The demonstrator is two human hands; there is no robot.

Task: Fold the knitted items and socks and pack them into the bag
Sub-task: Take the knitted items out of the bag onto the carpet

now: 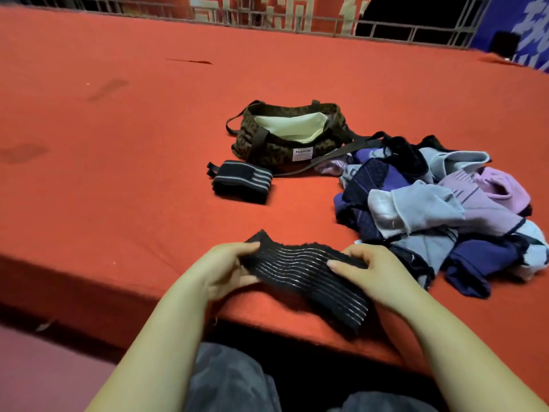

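Black knitted band (306, 278), thin pale stripes

— What carries everything?
— A broad surface under a red cloth (148, 150); it fills most of the frame, its near edge running along the lower part.
— And what lies on it?
— At centre a leopard-print bag (289, 135), open at the top, with a pale lining and a "FASHION" label; just beside it at lower left, a folded black striped band (242, 181); at right, a loose pile of knitted items (439, 203) in purple, lilac, grey and black.
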